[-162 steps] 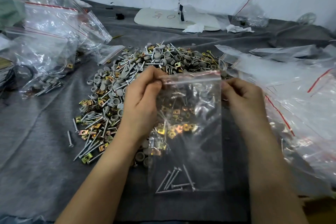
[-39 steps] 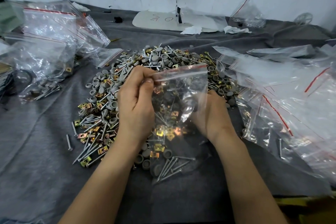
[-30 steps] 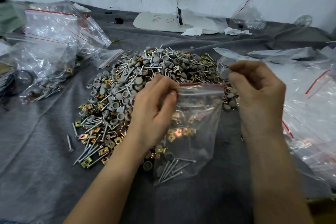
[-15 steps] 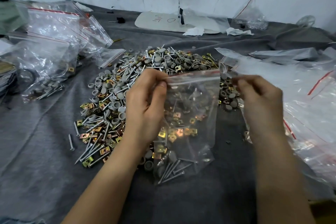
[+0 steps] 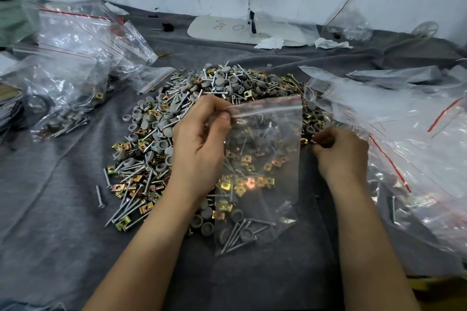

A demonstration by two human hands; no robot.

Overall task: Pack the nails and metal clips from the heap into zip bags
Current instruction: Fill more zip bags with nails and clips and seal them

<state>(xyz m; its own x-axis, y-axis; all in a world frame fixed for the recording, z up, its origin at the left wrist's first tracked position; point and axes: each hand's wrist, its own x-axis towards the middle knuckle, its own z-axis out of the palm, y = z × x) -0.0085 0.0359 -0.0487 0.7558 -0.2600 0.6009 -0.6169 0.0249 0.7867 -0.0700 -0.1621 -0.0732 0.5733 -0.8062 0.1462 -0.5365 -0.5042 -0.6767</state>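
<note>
Left grip: the left hand point(image 5: 199, 149) pinches the top left corner of the zip bag point(image 5: 267, 159) between thumb and forefinger. The bag hangs upright with its lower end on the cloth.
Right grip: the right hand point(image 5: 340, 153) sits at the right edge of the heap point(image 5: 161, 131), fingers curled in toward the pieces. Whether they hold anything cannot be told.
Bag contents: nails point(image 5: 233, 238) and a few grey caps point(image 5: 246, 233) lie at the bottom.
Heap: nails, metal clips point(image 5: 118, 187) and grey caps are mixed together, just behind and left of the bag. One stray nail point(image 5: 100, 195) lies apart on the left.
In the way: the bag hangs across the heap's near right part, so clips show only through the film. The left forearm covers the heap's near edge.
Left side: filled bags point(image 5: 63, 83) are piled well apart from the heap.
Right side: a loose stack of empty bags point(image 5: 404, 121) touches the right hand's far side.
Writing: a white board point(image 5: 227, 30) by the wall bears handwritten marks, not readable.
Materials: the bags are thin clear film, crinkled, with a red line under the zip. The clips are brass-coloured, small and square, the nails bright steel, and the caps dull and round. A grey felt-like cloth point(image 5: 50, 197), creased, covers the worktop.
</note>
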